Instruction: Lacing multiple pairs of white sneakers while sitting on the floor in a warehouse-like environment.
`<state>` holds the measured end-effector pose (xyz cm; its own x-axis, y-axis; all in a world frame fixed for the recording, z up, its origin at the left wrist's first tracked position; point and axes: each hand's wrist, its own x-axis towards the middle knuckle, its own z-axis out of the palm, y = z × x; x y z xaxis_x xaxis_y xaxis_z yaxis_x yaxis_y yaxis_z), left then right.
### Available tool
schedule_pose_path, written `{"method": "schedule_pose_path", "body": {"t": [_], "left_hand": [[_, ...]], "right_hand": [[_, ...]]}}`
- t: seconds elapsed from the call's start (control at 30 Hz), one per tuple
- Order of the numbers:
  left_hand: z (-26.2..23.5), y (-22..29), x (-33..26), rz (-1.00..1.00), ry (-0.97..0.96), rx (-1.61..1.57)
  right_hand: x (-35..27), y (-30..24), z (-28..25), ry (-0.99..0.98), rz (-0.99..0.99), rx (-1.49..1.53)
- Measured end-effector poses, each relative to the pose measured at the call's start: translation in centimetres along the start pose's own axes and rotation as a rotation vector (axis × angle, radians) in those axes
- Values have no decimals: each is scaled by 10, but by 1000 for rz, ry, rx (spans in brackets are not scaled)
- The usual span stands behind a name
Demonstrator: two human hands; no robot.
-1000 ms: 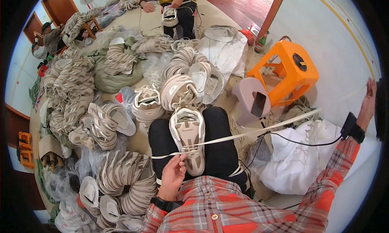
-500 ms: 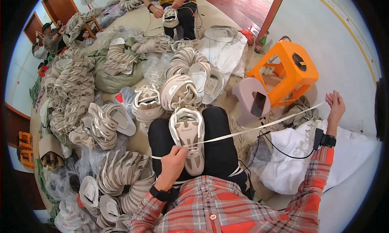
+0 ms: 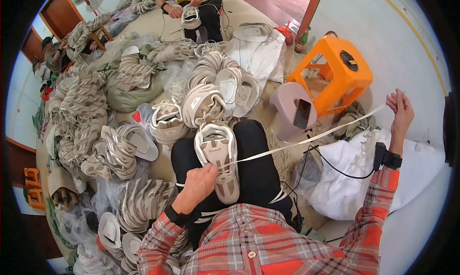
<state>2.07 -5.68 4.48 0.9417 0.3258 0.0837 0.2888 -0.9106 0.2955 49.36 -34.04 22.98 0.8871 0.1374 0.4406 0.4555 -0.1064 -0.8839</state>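
Observation:
A beige and white sneaker [image 3: 216, 155] rests on my lap, toe pointing away from me. My left hand [image 3: 200, 181] sits on its lacing area, fingers pinched on the near end of a flat cream shoelace [image 3: 306, 138]. The lace runs taut up and to the right to my right hand [image 3: 400, 113], raised at arm's length and closed on its far end. A dark band with a cable is strapped on my right wrist.
Rows and heaps of the same sneakers [image 3: 129, 145] cover the floor at left and ahead. An orange plastic stool [image 3: 335, 69] and a small grey stool [image 3: 294, 110] stand at right, beside a white sack [image 3: 354, 179]. Another person [image 3: 194, 7] sits ahead with a shoe.
My right hand has swung inward and forward from the far right while still pulling the lace. My left hand has slid up from my lap onto the sneaker's lacing area.

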Motion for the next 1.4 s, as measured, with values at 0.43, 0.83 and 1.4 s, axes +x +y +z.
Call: {"method": "schedule_pose_path", "body": {"t": [0.43,0.83,1.4], "left_hand": [[26,36,-8,-220,-4,-265],[20,33,-25,-987,343,-1196],[14,44,-17,-1169,223,-2104]], "right_hand": [[-55,-3,73,-200,39,2],[-232,26,181,-899,-316,-257],[-300,20,232,-1126,61,148]]}}
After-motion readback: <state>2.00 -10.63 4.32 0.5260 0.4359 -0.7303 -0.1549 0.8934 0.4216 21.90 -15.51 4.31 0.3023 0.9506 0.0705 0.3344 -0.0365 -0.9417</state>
